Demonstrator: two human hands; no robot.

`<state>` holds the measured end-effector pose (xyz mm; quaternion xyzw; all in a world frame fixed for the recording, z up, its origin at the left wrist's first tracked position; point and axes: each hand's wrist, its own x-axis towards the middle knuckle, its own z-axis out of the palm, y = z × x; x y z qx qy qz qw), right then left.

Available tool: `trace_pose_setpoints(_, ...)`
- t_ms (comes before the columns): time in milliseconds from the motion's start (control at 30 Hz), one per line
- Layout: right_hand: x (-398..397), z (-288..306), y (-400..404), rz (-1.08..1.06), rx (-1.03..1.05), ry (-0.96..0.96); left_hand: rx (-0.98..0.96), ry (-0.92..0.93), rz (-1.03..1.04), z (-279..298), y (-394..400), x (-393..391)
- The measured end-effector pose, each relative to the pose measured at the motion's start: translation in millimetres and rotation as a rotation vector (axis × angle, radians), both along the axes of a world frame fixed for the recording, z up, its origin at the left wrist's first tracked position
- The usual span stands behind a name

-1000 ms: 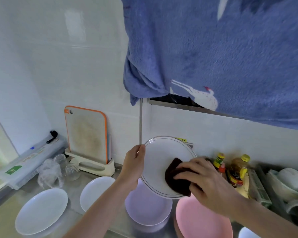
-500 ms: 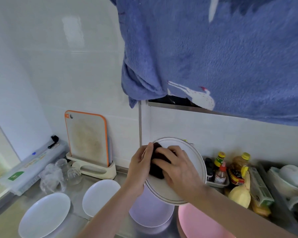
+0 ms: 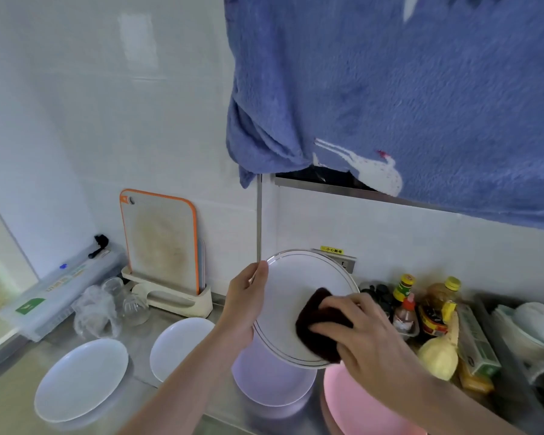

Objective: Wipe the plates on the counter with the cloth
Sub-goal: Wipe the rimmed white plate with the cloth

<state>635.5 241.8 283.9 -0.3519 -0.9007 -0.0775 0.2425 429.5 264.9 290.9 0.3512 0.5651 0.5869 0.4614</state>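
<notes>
Overhead, a large blue fleece towel point(image 3: 421, 98) hangs across the upper right of the view, covering most of the white tiled wall point(image 3: 76, 120) behind it. Below runs the steel counter point(image 3: 10, 394), and on it lie four plates: two white plates point(image 3: 80, 379) side by side at the left, a lilac plate point(image 3: 272, 381) in the middle, and a pink plate point(image 3: 358, 406) at the right, whose rim touches or overlaps the lilac one. An orange-edged cutting board point(image 3: 159, 240) stands upright in its holder against the wall, with clear glasses point(image 3: 129, 301) just beside it. A cluster of sauce bottles point(image 3: 421, 306) sits at the right, near a yellow squeeze bottle point(image 3: 438, 356).

Above the lilac plate, a white plate with a thin dark rim line point(image 3: 292, 293) is held tilted off the counter, its face turned toward the camera. The left hand point(image 3: 244, 304) grips its left edge, thumb on the front and the fingers curled behind it. The right hand point(image 3: 363, 332) presses a dark brown cloth point(image 3: 318, 329) flat against the lower right of that plate's face, its fingers point(image 3: 336, 309) spread over the cloth and bearing on it.
</notes>
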Motion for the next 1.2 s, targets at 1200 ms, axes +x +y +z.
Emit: trace_pose_setpoints(1200,55.8,13.1,40.8,0.197,0.165,-0.077,0.423,0.449,-0.047,33.2,26.8,61.6)
